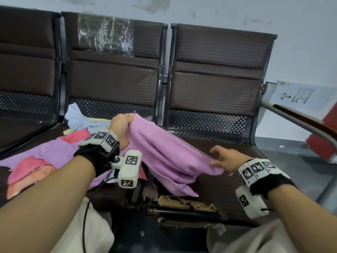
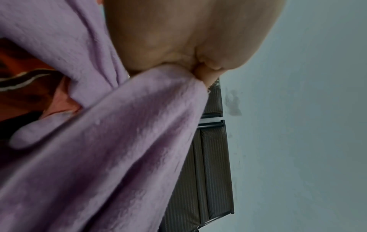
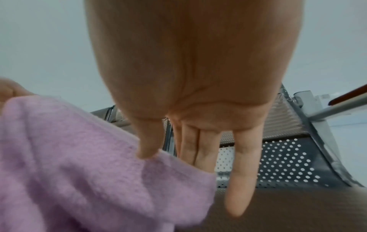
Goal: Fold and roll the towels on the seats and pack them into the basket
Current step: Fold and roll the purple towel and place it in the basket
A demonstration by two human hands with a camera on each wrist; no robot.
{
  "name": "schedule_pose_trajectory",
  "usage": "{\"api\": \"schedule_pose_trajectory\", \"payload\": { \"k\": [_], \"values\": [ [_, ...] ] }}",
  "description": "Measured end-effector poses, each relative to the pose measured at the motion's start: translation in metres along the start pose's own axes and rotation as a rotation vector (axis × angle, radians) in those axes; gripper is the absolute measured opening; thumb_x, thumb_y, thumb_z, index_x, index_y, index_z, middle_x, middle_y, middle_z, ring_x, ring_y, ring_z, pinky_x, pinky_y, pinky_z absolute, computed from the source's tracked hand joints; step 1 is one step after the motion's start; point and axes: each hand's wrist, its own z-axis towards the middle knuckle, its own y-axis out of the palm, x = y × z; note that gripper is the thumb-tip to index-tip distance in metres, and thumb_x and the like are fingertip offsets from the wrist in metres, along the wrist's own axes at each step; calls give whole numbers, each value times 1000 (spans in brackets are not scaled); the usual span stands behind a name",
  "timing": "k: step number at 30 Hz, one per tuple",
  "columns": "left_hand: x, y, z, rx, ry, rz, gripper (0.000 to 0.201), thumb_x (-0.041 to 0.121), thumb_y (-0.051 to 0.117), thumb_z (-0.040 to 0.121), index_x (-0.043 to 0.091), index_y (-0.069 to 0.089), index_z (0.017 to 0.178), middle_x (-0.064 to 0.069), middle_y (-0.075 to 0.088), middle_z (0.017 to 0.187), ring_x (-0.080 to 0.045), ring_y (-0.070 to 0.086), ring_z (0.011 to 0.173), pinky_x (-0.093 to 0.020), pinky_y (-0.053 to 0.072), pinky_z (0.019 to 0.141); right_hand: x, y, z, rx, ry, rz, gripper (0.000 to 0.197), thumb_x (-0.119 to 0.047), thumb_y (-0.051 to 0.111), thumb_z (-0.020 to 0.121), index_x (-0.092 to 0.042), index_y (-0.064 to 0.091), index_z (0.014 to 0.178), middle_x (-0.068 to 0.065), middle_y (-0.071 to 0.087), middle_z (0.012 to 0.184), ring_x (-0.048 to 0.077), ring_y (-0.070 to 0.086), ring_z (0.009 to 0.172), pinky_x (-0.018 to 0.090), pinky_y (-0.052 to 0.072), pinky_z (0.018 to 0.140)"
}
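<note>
Stretching between our two hands, the purple towel (image 1: 164, 157) hangs as a slack band over the gap between the middle seat (image 1: 102, 196) and the right seat (image 1: 235, 181), its long axis running from upper left, away from us, down to the lower right, nearer us. We grip its far end in the left hand (image 1: 121, 129), fingers bunched tight round a gathered fistful, held high. The near end lies at the right hand (image 1: 227, 159), which is lower and closer to our body; there the thumb (image 3: 148, 141) presses onto the edge while the other fingers (image 3: 241, 172) spread out straight, so we judge this a light pinch at most, and whether a finger backs the cloth from beneath we cannot tell. A loose lower flap droops below the band toward the torn front edge of the seat. We judge the coming move turns on that right corner: it sits just under the thumb, so this hand is the one to close and pull the towel flat. Left of all this, the pile of towels (image 1: 36, 161) waits on the middle seat. No basket shows in any view.
</note>
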Motion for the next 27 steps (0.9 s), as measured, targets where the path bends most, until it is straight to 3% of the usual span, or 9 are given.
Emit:
{"api": "schedule_pose_trajectory", "payload": {
  "k": [2, 4, 6, 10, 13, 16, 21, 24, 27],
  "values": [
    [-1, 0, -3, 23, -34, 0, 32, 6, 39, 91, -2, 56, 117, -22, 54, 115, -27, 52, 98, -41, 43, 96, 4, 0, -2, -26, 22, 27, 41, -27, 62, 91, -23, 51, 130, 1, 67, 103, 16, 65, 56, 28, 58, 60],
    [-3, 0, -5, 48, -54, 38, 41, 9, 42, 89, -8, 53, 124, -24, 59, 119, -30, 59, 102, -41, 48, 90, 5, 0, -4, 4, 27, -29, 23, -25, 67, 87, -19, 68, 110, -3, 69, 87, 8, 64, 51, 26, 58, 57],
    [-5, 0, -4, 84, -60, 107, 47, 18, 46, 84, -3, 53, 125, -22, 59, 121, -32, 59, 110, -46, 46, 99, 3, 0, -5, 84, 52, -39, 7, -22, 72, 83, -23, 74, 89, -4, 70, 80, 3, 58, 51, 28, 58, 65],
    [-4, 1, 2, 82, 31, 456, 20, 29, 44, 79, 13, 55, 81, -16, 49, 108, -22, 47, 102, -48, 38, 106, -2, -3, -7, 350, -25, 47, 11, -15, 74, 81, -18, 77, 91, -1, 70, 87, 7, 57, 60, 31, 56, 70],
    [-9, -3, 10, 165, 119, 557, 34, 10, 34, 98, -7, 58, 115, -25, 54, 127, -36, 50, 120, -44, 38, 106, -9, -4, -9, 618, -262, -1, 13, -16, 72, 82, -21, 77, 92, -6, 50, 90, 12, 51, 79, 31, 47, 72],
    [-15, -7, 15, 302, 195, 600, 37, 8, 31, 97, -13, 52, 119, -28, 52, 129, -39, 47, 121, -39, 37, 103, -13, -2, -13, 664, -365, -116, 7, -18, 73, 80, -20, 77, 85, -6, 46, 98, 17, 49, 89, 37, 47, 79],
    [-18, -9, 19, 358, 288, 648, 32, 13, 33, 99, -4, 54, 117, -21, 55, 125, -33, 50, 116, -33, 37, 95, -7, 4, -5, 532, -140, -171, 12, -36, 70, 83, -24, 70, 79, -10, 45, 114, 20, 36, 113, 36, 29, 95],
    [-19, -10, 20, 393, 348, 643, 30, 13, 34, 99, -3, 54, 113, -20, 58, 120, -32, 52, 111, -33, 38, 90, -2, 5, 0, 518, -38, 121, 13, -26, 62, 89, -18, 57, 80, -2, 58, 92, 23, 56, 95, 35, 42, 84],
    [-21, -8, 12, 413, 410, 651, 28, 14, 34, 99, -2, 54, 109, -20, 59, 115, -32, 53, 107, -32, 37, 85, -1, 3, -3, 656, 24, 387, 12, -21, 66, 87, -15, 58, 80, 3, 63, 80, 18, 56, 77, 25, 37, 70]
  ]
}}
